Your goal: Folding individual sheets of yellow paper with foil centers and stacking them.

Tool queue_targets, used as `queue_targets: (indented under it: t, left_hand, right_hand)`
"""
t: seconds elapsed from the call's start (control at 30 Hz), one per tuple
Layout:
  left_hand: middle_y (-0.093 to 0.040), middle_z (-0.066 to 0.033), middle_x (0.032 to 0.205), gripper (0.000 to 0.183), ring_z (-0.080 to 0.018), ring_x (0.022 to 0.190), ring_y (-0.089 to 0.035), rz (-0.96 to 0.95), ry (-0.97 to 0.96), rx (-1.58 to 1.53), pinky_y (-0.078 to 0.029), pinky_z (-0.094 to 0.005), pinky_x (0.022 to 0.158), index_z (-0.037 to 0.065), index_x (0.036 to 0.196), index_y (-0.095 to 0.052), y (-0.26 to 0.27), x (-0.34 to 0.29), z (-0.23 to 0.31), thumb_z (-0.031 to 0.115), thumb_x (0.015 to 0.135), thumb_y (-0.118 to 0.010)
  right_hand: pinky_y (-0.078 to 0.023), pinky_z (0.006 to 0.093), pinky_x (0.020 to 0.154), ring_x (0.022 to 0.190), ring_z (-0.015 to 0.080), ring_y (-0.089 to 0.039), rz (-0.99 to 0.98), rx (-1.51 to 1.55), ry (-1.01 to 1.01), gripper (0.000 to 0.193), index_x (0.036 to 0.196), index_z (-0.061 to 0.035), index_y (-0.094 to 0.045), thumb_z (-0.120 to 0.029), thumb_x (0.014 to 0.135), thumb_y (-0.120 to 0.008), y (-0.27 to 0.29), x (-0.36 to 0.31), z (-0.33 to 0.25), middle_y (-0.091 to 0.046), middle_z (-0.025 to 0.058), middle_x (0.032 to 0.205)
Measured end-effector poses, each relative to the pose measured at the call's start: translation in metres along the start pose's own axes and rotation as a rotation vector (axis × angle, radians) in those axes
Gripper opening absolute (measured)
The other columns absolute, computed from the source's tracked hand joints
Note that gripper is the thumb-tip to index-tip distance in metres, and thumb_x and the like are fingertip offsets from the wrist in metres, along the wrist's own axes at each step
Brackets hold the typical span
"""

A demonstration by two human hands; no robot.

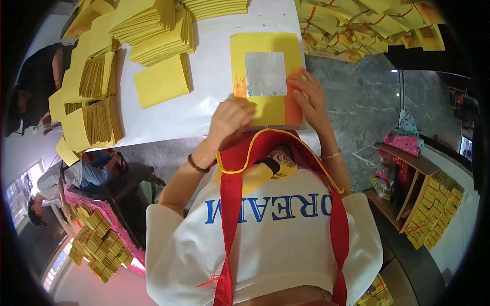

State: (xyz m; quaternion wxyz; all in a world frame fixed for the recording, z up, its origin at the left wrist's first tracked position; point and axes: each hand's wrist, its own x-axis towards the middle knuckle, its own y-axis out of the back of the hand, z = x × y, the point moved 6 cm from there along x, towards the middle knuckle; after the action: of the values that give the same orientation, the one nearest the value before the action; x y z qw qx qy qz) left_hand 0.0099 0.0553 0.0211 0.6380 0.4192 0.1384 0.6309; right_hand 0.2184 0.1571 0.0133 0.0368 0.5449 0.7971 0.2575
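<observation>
In front of me on the white-covered table lies a stack of yellow joss paper (268, 109), with a silver foil square on top and orange bands down both sides. My left hand (232, 120) is at its lower left corner, fingers curled in over the paper; whether they pinch a sheet is hidden. Along the right edge rests my right hand (309, 94), its fingers apart and touching the orange band. A folded yellow bundle (162, 81) sits to the left of the stack.
Folded yellow bundles (150, 23) pile up at the table's far left, with more fanned bundles (99, 122) along its left edge. Tied yellow papers (357, 25) lie beyond the right edge. A wooden shelf (408, 178) stands at right. Another person (84, 173) is at the left.
</observation>
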Motion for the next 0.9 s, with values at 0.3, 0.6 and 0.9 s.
queue_targets:
  t: [0.3, 0.6, 0.9]
  left_hand:
    - [-0.054, -0.0055, 0.094, 0.032, -0.0215, 0.091, -0.050, -0.130, -0.354, 0.182, -0.040, -0.0324, 0.076, 0.006, 0.094, -0.057, -0.007, 0.017, 0.044, 0.020, 0.069, -0.070]
    - [-0.058, -0.0062, 0.087, 0.022, -0.0220, 0.084, -0.055, -0.099, -0.420, 0.140, -0.046, -0.0329, 0.071, 0.004, 0.088, -0.060, -0.007, 0.019, 0.044, 0.015, 0.071, -0.067]
    - [-0.059, -0.0115, 0.072, 0.012, -0.0248, 0.066, -0.057, -0.248, 0.033, -0.266, -0.046, -0.0325, 0.060, 0.001, 0.088, -0.064, -0.006, 0.040, 0.016, 0.012, 0.083, -0.063]
  right_hand:
    - [-0.031, 0.0415, 0.102, 0.127, 0.0305, -0.040, -0.131, -0.075, 0.134, 0.012, 0.091, -0.0067, -0.066, -0.010, 0.080, -0.062, -0.006, 0.000, 0.005, -0.061, 0.0059, 0.115]
    - [-0.026, 0.0418, 0.106, 0.131, 0.0306, -0.034, -0.126, -0.077, 0.057, 0.010, 0.089, -0.0081, -0.067, -0.012, 0.081, -0.063, -0.012, -0.006, 0.020, -0.060, 0.0066, 0.118]
    - [-0.029, 0.0343, 0.105, 0.131, 0.0250, -0.033, -0.044, 0.380, -0.121, 0.031, 0.111, -0.0006, -0.063, -0.020, 0.092, -0.047, -0.011, -0.006, 0.026, -0.056, 0.0095, 0.122]
